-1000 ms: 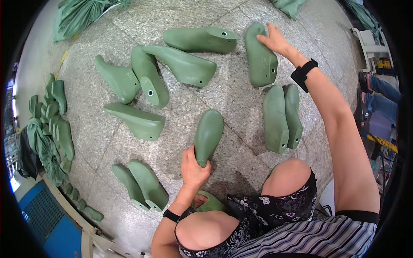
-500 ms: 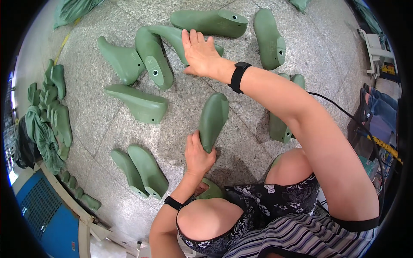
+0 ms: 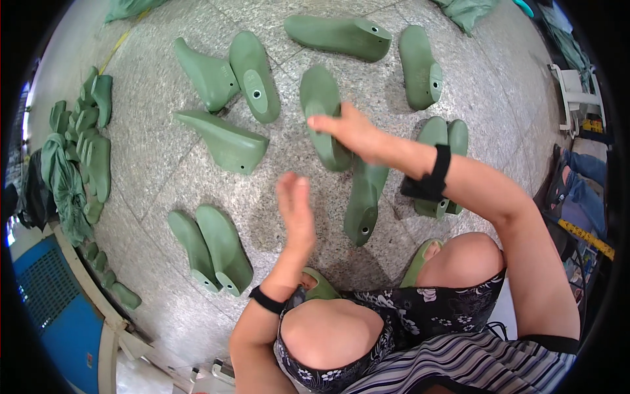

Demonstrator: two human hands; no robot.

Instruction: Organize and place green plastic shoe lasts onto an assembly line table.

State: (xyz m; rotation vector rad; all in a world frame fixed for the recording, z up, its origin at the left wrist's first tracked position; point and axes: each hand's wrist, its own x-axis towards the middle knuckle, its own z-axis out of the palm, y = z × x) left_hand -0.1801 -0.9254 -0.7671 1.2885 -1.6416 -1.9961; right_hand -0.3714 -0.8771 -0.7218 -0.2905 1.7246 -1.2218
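My right hand [image 3: 351, 133] grips a green shoe last [image 3: 321, 108], its thumb laid over the last's side. The other fingers are partly hidden. Below that hand another green shoe last [image 3: 365, 203] rests on the floor, its far end behind my wrist. My left hand [image 3: 295, 207] is empty and a little blurred, fingers stretched, over bare floor. Beyond it lies a last on its side [image 3: 226, 141]. Farther off are a tilted last [image 3: 208, 75] and one with its holed top showing [image 3: 254, 75], touching each other.
A pair of lasts [image 3: 213, 246] stands at left, another pair [image 3: 441, 164] at right, partly behind my wrist strap. Two single lasts [image 3: 338, 37] [image 3: 420, 69] lie at the far side. More lasts are heaped by green bags [image 3: 63, 184] at far left. A blue-panelled box [image 3: 56, 302] stands near left.
My left hand has let go of its last and drawn back left; a last now rests right of it. My right hand has brought a last nearer, away from the one it lay against.
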